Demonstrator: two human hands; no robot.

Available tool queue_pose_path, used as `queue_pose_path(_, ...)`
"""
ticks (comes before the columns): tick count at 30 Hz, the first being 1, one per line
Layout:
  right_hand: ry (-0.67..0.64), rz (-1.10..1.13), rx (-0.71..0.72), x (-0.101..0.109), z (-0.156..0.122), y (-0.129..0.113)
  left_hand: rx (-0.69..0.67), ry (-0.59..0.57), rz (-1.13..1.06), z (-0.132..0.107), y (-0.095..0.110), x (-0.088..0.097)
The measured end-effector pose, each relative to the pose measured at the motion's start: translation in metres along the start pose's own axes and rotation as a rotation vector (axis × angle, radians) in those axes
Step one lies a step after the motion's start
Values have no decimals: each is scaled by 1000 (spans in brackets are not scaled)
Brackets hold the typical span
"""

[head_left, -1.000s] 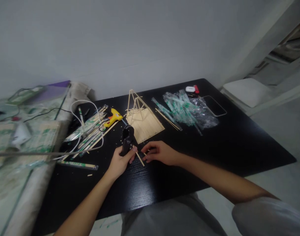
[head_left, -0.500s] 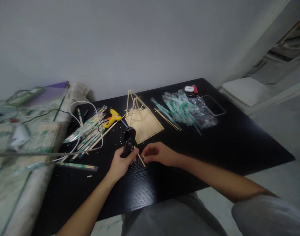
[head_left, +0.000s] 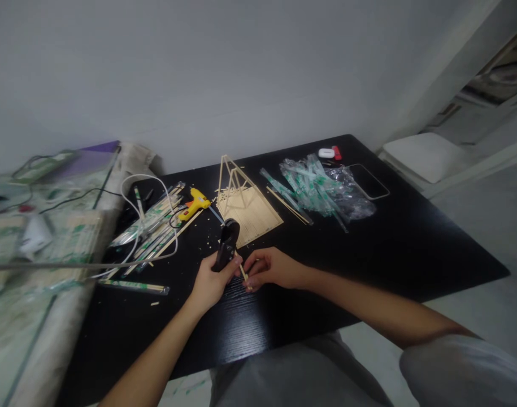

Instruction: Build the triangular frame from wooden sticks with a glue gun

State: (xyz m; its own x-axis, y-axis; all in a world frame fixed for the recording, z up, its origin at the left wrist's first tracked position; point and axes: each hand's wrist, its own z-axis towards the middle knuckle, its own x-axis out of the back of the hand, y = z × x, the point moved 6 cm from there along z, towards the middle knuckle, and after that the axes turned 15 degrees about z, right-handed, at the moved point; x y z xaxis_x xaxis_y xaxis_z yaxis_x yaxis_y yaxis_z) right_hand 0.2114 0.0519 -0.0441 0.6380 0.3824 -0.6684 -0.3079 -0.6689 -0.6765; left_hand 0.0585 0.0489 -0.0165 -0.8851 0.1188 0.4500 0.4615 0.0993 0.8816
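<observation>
My left hand [head_left: 213, 282] is closed around a black hand tool [head_left: 227, 243] with a rounded head, perhaps a cutter. Its thumb and finger also pin a thin wooden stick [head_left: 242, 269], which slants down toward me. At the stick's near end, the fingertips of my right hand [head_left: 270, 268] are closed on it; whether they also hold a small piece is too small to tell. Just beyond both hands lies a flat panel of wooden sticks [head_left: 258, 220] on the black table [head_left: 326, 271]. A pointed stick frame [head_left: 224, 181] rises from its far side.
A yellow glue gun [head_left: 194, 204] lies left of the panel, beside wrapped chopsticks [head_left: 156, 223] crossed by a white cable [head_left: 177, 237]. Empty plastic wrappers [head_left: 313, 186] and a phone [head_left: 368, 182] are at the right. Small stick offcuts are scattered about.
My right fingers have come onto the near end of the stick, where there was a small gap before. My left hand and the black tool have shifted slightly right.
</observation>
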Motion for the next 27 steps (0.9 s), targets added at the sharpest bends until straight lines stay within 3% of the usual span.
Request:
queue_pose_path(7,9,-7,15,-3,-1,-6,-58,28,34,-1,5,1)
queue_pose_path(12,47,68,25,1,0,-11,-189,87,179,-6,11,10)
queue_pose_path(21,103,193,45,9,2,-11,-586,8,355,-21,36,8)
queue_pose_path(27,105,174,65,10,2,-12,-603,-42,351,-23,30,1)
